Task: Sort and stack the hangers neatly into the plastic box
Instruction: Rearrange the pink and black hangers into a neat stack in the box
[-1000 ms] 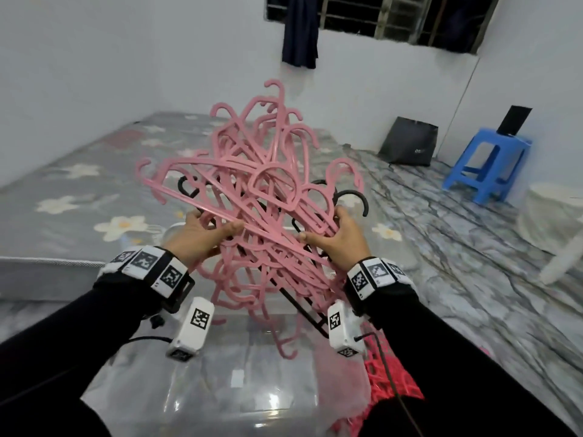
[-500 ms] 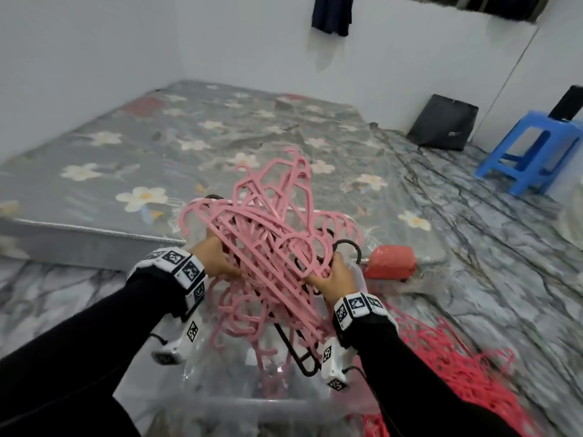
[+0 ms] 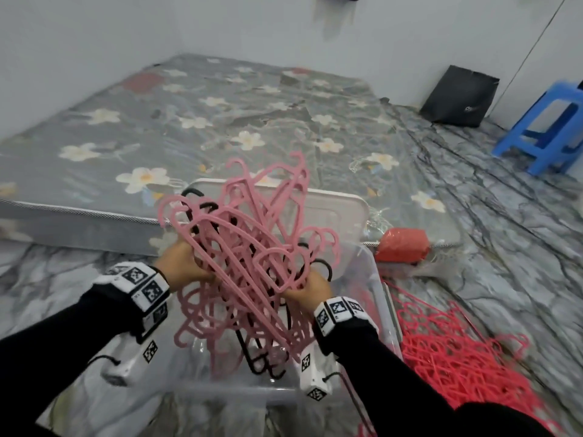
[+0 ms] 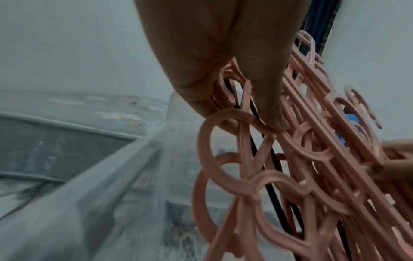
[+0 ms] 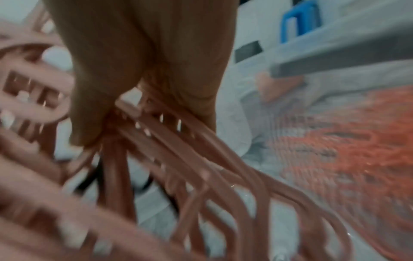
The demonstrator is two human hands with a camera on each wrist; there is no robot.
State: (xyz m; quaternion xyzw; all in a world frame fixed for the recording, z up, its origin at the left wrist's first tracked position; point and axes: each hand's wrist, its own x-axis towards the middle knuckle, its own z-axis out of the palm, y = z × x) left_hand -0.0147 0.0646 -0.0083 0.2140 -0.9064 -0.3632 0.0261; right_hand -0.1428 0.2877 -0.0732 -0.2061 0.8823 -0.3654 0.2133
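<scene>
- a tangled bundle of thin pink plastic hangers point(image 3: 249, 263) with a few black hangers point(image 3: 258, 357) mixed in, hooks pointing every way.
- left hand point(image 3: 183, 266) clamps the bundle's left edge, fingers point(image 4: 263, 98) curled round pink bars; right hand point(image 3: 310, 290) grips the right edge.
- below both grips sits the clear plastic box point(image 3: 383, 298); the lowest hangers dip past its rim.
- right of the right hand, red hangers point(image 3: 467, 354) lie heaped on the floor.
- no readable writing; the black bag point(image 3: 459, 96) carries a blurred mark.
</scene>
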